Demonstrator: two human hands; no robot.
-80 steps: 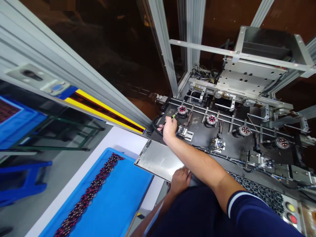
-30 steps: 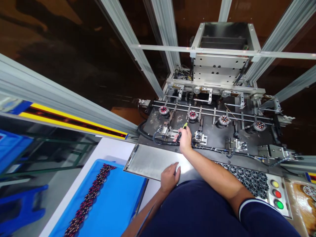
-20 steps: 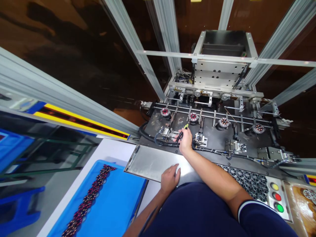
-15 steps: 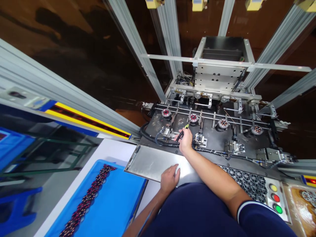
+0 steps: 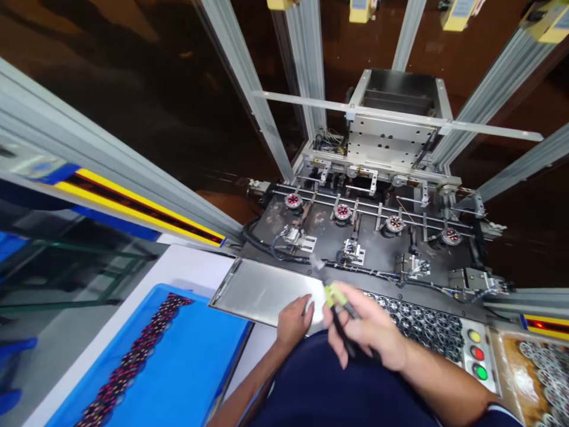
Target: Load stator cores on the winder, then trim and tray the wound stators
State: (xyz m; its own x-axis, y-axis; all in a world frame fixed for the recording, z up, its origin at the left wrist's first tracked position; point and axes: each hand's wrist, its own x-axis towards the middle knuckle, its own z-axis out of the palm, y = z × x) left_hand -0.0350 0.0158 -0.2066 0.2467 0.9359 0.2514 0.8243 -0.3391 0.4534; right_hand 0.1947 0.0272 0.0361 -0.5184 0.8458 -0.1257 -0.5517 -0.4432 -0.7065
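Note:
My right hand (image 5: pixel 364 332), blurred by motion, is closed around a pair of pliers (image 5: pixel 335 302) with black and yellow-green handles. The jaws point up and away from me, above the near edge of the machine bed. On the near edge of the bare metal plate (image 5: pixel 262 290) rests my left hand (image 5: pixel 293 320), its fingers loosely bent and the thumb apart from the forefinger. Beyond the hands, several round parts sit in fixtures: a red-centred one (image 5: pixel 293 201), another red-centred one (image 5: pixel 342 212), then an orange-marked part (image 5: pixel 395 224) and a similar one (image 5: pixel 451 237).
Left of the plate lies a blue tray (image 5: pixel 191 356) with a long row of dark red-and-black parts (image 5: pixel 128 362). Metal rings (image 5: pixel 413 323) fill a space at right, beside a button panel (image 5: pixel 478 353). Aluminium posts (image 5: pixel 249 89) and a yellow-edged light barrier (image 5: pixel 142 204) frame the machine.
My right hand has pulled back from the fixtures toward my body, bringing the pliers with it. The left hand stays at the plate edge. The whole view has shifted slightly.

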